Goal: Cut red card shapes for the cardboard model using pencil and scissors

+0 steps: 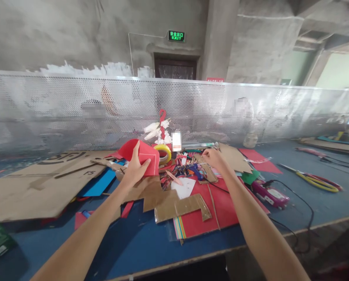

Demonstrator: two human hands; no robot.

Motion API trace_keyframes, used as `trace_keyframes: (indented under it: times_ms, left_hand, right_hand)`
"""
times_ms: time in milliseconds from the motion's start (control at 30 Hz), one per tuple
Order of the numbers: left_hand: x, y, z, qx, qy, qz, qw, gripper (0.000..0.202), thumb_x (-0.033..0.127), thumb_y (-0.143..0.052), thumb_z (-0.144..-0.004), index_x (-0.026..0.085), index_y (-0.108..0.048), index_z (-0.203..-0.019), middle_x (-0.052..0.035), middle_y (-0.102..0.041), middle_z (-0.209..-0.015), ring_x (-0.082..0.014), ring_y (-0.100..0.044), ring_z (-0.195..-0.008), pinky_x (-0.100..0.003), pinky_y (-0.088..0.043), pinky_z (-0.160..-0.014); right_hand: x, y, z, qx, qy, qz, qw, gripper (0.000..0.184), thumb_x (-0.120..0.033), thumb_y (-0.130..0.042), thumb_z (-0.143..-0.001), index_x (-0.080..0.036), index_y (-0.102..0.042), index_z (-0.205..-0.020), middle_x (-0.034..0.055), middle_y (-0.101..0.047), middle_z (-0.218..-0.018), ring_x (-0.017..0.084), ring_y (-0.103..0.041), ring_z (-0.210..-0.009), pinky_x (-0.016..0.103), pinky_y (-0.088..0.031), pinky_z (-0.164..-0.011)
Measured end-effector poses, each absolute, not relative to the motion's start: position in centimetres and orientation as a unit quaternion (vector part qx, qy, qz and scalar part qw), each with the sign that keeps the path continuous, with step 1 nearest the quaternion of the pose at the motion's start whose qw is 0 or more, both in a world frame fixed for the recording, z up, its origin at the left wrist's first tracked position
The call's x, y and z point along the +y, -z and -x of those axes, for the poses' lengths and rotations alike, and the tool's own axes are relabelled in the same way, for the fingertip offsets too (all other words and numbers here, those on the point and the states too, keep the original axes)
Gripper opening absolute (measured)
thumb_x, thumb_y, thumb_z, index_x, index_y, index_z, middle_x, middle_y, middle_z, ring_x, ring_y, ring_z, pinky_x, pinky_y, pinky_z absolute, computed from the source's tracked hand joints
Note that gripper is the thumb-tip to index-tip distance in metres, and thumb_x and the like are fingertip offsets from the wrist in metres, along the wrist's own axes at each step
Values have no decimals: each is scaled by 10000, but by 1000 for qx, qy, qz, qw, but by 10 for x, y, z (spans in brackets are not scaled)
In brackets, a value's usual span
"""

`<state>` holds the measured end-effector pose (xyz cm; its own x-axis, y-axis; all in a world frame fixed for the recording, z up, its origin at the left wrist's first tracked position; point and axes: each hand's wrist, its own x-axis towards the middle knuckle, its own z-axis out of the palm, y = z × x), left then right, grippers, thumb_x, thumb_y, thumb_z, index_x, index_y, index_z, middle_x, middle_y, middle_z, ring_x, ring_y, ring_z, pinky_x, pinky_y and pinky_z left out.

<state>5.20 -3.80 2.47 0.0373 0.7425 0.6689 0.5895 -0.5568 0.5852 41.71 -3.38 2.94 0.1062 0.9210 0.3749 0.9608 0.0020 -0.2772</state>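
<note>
My left hand (134,168) is closed on a folded piece of red paper (142,154), holding it up above the blue table (133,242). My right hand (214,158) reaches into the heap of craft scraps in the middle, its fingers curled down on the pile; what they hold, if anything, is hidden. A blue glue gun (194,170) lies just left of that hand. A yellow tape roll (163,152) stands behind the red paper.
A large cardboard sheet (36,183) covers the left of the table, with cut cardboard pieces (174,203) and red sheets (218,212) in front. A pink tool (269,193) with a black cable lies to the right. A perforated metal screen (250,113) closes the back.
</note>
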Motion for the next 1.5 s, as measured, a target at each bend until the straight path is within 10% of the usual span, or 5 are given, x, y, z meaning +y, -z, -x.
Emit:
trace_keyframes:
  times_ms: [1000, 1267, 1500]
  left_hand:
    - [-19, -38, -20, 408, -697, -586, 70, 582, 309, -740, -828, 245, -607, -1391, -90, -655, -1362, -294, -634, -1223, -510, -443, -1135]
    - [-28, -42, -24, 425, -678, -598, 28, 550, 277, -721, -829, 241, -625, -1370, -81, -656, -1372, -292, -617, -1251, -474, -442, -1134]
    - [-26, -41, -24, 432, -680, -592, 28, 549, 284, -717, -833, 249, -623, -1372, -81, -670, -1348, -293, -624, -1238, -468, -451, -1122]
  right_hand:
    - [-44, -35, -305, -842, 5, 512, 171, 246, -275, -514, -974, -223, -729, -1081, 41, -773, -1073, 179, -710, -959, 219, -448, -781]
    - [6, -33, -187, -881, 0, 474, 8, 255, -284, -606, -983, -140, -663, -1186, 119, -682, -1198, 247, -665, -1064, 408, -542, -915]
    - [16, -13, -175, -843, 3, 537, 31, 354, -352, -617, -984, -168, -602, -1286, 111, -619, -1291, 245, -640, -1109, 454, -556, -928]
